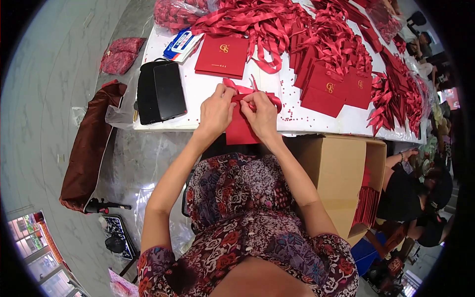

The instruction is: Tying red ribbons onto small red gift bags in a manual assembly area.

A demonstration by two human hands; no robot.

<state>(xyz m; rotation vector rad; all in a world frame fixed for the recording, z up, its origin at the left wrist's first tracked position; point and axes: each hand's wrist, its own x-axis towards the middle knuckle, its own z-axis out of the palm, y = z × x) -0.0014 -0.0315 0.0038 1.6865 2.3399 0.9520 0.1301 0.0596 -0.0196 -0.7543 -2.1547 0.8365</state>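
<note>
A red paper gift bag (241, 129) lies at the table's near edge, partly overhanging it, between my two hands. My left hand (217, 108) has its thumb and fingers pinched on the red ribbon (240, 88) at the bag's top. From the other side my right hand (261, 113) also pinches ribbon, fingers curled, with a loop of it showing beyond the knuckles. The fingers hide the exact point where the ribbon passes through the bag. Just beyond my hands lies a flat red bag (221, 55) with a gold emblem.
A phone (169, 91) rests on a black pouch at the left, near a blue-and-white packet (181, 45). Red bags with ribbons (324, 91) pile up at the right and back. Red dots litter the white tabletop (198, 84). A cardboard box (341, 173) stands beside my right arm.
</note>
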